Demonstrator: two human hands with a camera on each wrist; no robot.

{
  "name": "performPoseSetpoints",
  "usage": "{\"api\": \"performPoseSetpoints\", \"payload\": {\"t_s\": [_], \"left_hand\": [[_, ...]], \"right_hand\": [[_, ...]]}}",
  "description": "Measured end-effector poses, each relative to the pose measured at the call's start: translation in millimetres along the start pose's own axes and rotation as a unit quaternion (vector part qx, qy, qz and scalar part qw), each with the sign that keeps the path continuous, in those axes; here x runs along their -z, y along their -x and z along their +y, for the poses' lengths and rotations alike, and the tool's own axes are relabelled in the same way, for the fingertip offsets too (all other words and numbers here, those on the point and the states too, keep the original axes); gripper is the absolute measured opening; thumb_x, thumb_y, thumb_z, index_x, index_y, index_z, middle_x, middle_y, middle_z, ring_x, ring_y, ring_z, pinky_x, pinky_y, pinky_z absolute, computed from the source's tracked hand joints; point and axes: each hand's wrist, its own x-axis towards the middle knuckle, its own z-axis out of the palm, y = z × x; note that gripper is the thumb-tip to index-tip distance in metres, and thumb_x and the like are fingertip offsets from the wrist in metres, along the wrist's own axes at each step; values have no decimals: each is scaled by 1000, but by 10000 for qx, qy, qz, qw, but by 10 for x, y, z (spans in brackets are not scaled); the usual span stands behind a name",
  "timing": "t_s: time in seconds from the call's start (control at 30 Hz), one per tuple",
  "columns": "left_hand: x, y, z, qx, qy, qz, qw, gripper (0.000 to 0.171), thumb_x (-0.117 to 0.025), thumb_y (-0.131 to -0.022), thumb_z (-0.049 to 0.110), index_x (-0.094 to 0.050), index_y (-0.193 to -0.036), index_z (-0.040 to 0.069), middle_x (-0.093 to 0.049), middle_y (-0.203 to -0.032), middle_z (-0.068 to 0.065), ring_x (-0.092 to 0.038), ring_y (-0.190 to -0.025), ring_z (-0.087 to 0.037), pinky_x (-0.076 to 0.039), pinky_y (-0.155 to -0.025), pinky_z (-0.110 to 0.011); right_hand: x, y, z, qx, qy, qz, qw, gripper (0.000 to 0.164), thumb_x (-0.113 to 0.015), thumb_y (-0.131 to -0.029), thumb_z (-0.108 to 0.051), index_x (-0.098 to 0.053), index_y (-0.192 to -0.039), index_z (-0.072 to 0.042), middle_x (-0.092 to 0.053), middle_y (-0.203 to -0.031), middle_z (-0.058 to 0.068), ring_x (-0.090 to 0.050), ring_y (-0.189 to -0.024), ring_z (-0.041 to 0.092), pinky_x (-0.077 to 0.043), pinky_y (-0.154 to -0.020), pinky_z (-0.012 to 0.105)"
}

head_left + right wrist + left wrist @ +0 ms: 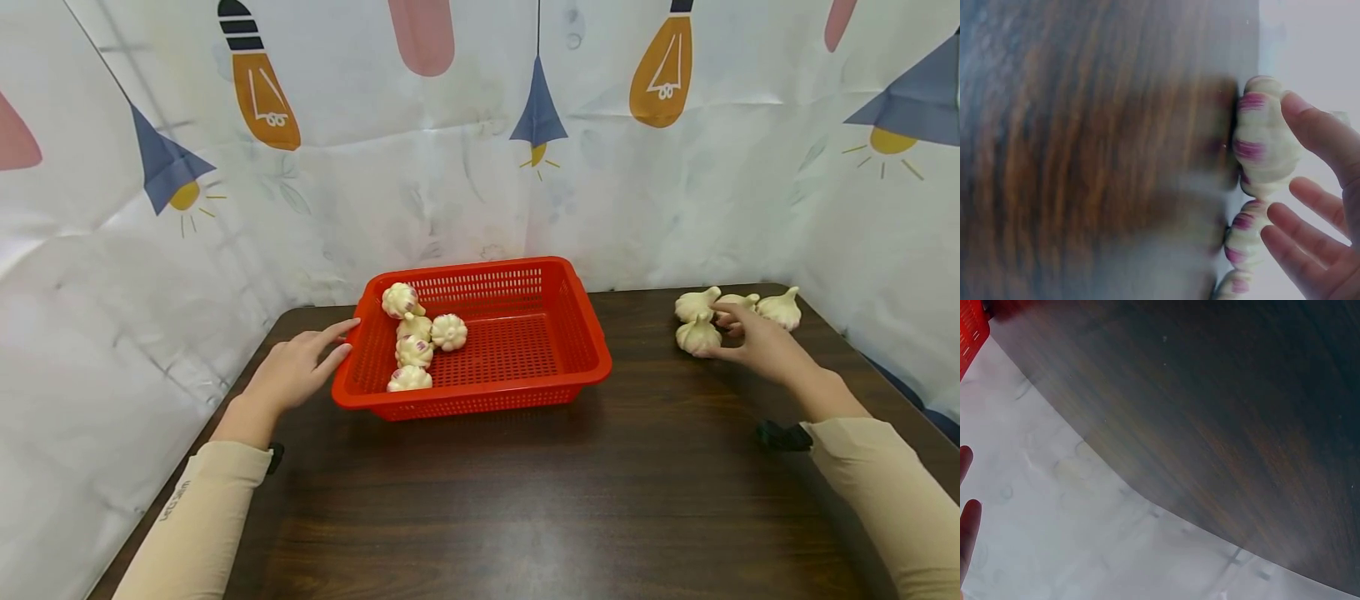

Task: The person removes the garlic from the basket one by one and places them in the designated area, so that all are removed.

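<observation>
My left hand [288, 371] is beside the left end of a red plastic basket [472, 387], its thumb and forefinger apart at the rim. Inside the basket, several garlic bulbs [450, 332] lie in the left part. My right hand [768, 350] reaches into a group of garlic bulbs at the right. Its thumb is at the front bulb [697, 335], with the forefinger on the far side. In the right wrist view the thumb meets or nearly meets a purple-streaked bulb [1266, 140], and the other fingers spread loosely. Only fingertips of the left hand [967, 531] show in the left wrist view.
Other bulbs stand close around the right hand: one [696, 304] behind, another [780, 308] farther right. A dark wooden table [525, 500] carries everything. Behind it hangs a white printed sheet [465, 192], close to the basket's back edge.
</observation>
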Motion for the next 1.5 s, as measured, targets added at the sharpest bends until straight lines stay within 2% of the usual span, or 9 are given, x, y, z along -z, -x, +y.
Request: {"api": "performPoseSetpoints", "payload": {"t_s": [0.23,0.4,0.53,0.73,0.9,1.17,1.23,1.5], "left_hand": [[21,15,-3,61,-26,-52,10000,54,-44,-109,42,-43,-156,15,-61,-133,-28,-59,-115,-46,-48,-93,-65],[25,16,-5,52,-41,-50,10000,54,-44,-109,42,-43,-156,15,-61,-132,-29,-60,-114,-47,-49,-93,-65],[14,5,8,29,-34,-65,10000,54,-44,-109,41,-43,-156,15,-61,-133,-29,-60,-115,-47,-49,-93,-65],[11,7,5,37,-39,-43,10000,54,-44,-109,42,-43,-156,14,-61,-133,-29,-60,-114,-46,-49,-93,-65],[2,7,-12,19,-50,-7,10000,53,-45,-109,41,-44,-155,14,-62,-131,-28,-60,-113,-46,-49,-93,-65],[2,-8,-4,5,-27,-3,10000,54,-45,-109,41,-44,-155,14,-62,-133,-28,-59,-115,-46,-48,-94,-65],[4,-8,-2,-4,-28,6,10000,53,-45,-109,40,-44,-155,14,-62,-132,-28,-60,-115,-45,-49,-94,-65],[1,-7,-3,7,-37,-8,10000,54,-45,-109,41,-44,-155,14,-62,-132,-28,-60,-114,-46,-49,-93,-65]], "right_hand": [[125,20,-84,57,28,33,10000,70,-78,-93,-17,-42,-146,11,-57,-128,39,-58,-113,58,-47,-90,68],[204,24,-171,150,43,206,9997,63,-74,-97,-17,-44,-145,11,-60,-123,37,-61,-107,55,-50,-86,66],[254,29,-272,297,-15,346,9990,58,-69,-100,-17,-45,-145,11,-59,-127,36,-61,-107,55,-50,-85,66],[329,-65,-537,566,-19,494,9972,52,-67,-101,-15,-49,-145,6,-57,-133,32,-60,-111,51,-50,-89,63],[389,-154,-796,849,69,599,9946,48,-69,-100,-11,-54,-143,2,-61,-131,27,-62,-110,46,-50,-89,61],[426,-345,-1126,1334,77,539,9896,41,-67,-100,-9,-58,-139,2,-65,-126,26,-65,-107,43,-52,-91,58],[428,-392,-1207,1330,69,524,9897,40,-68,-100,-9,-60,-138,0,-66,-125,24,-65,-108,41,-52,-93,57],[440,-619,-1522,1590,165,57,9871,42,-69,-98,-7,-60,-138,0,-65,-129,21,-64,-111,38,-50,-97,56]]}}
